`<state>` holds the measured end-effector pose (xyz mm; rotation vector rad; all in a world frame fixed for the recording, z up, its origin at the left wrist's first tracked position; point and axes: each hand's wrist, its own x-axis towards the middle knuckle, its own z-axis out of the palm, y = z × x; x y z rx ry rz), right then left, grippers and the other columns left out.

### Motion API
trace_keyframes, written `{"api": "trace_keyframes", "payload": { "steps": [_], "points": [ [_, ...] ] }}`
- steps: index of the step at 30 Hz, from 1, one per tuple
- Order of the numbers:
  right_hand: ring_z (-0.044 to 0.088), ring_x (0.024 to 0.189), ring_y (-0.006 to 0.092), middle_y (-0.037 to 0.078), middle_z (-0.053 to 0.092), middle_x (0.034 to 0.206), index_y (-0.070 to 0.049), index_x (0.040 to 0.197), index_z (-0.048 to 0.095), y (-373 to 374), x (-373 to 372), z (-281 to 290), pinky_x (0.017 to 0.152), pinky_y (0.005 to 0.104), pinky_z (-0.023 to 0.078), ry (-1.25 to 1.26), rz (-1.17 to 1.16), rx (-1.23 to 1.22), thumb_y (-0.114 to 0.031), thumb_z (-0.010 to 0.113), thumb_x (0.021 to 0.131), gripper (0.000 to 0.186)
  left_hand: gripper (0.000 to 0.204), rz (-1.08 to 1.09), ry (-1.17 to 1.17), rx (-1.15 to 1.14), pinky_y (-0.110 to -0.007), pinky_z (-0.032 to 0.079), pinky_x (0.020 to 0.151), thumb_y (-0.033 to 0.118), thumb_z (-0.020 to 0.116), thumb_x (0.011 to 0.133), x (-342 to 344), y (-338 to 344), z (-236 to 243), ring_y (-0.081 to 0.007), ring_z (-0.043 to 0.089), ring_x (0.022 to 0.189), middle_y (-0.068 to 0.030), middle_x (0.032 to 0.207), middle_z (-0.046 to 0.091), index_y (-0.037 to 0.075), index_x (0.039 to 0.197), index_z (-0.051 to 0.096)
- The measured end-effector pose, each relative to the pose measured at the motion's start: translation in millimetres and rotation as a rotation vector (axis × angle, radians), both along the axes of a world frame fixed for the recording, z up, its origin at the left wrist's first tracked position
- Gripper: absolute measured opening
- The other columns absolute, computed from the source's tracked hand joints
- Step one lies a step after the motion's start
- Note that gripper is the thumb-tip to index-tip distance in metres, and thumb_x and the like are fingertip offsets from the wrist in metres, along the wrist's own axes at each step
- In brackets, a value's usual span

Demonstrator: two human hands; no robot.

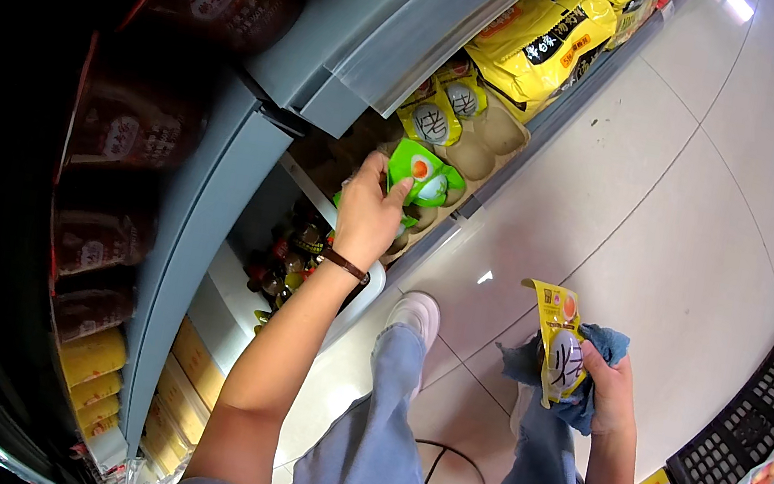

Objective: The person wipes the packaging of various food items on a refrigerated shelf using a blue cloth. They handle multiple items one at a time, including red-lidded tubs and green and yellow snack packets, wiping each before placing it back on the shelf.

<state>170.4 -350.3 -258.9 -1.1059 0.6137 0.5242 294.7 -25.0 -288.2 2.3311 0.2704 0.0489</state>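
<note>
Left fingers (pixel 401 190) pinch a green packet (pixel 424 175), while right fingers (pixel 597 365) clamp a yellow packet (pixel 563 353) and blue cloth (pixel 606 340).

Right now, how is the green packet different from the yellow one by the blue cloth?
The green packet is bright green, while the yellow packet is mainly yellow. The left grip holds the green packet at the cupped tray; the right grip holds the yellow packet away from it, with a blue cloth. Both show a round orange shape.
</note>
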Motion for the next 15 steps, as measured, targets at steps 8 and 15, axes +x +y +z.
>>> {"api": "trace_keyframes", "payload": {
  "steps": [8, 15],
  "points": [
    [0.063, 0.079, 0.0125, 0.006, 0.067, 0.092, 0.003, 0.107, 0.062, 5.7, 1.3, 3.0, 0.070, 0.0264, 0.052, 0.017, 0.017, -0.011, -0.017, 0.065, 0.089, 0.027, 0.025, -0.139, -0.051, 0.430, -0.047, 0.042, 0.082, 0.008, 0.067, 0.081, -9.0, 3.8, 14.3, -0.0413, 0.059, 0.086, -0.0215, 0.083, 0.063, 0.003, 0.102, 0.054],
    [0.063, 0.080, 0.0130, 0.006, 0.067, 0.092, 0.003, 0.107, 0.062, 10.3, 1.8, -0.6, 0.072, 0.0269, 0.052, 0.018, 0.017, 0.020, -0.017, 0.065, 0.089, 0.027, 0.049, -0.162, 0.131, 0.294, -0.040, 0.045, 0.090, 0.008, 0.072, 0.078, -7.2, 15.6, 13.6, -0.0390, 0.059, 0.103, -0.0257, 0.107, 0.063, -0.008, 0.120, 0.052]
  ]
}}
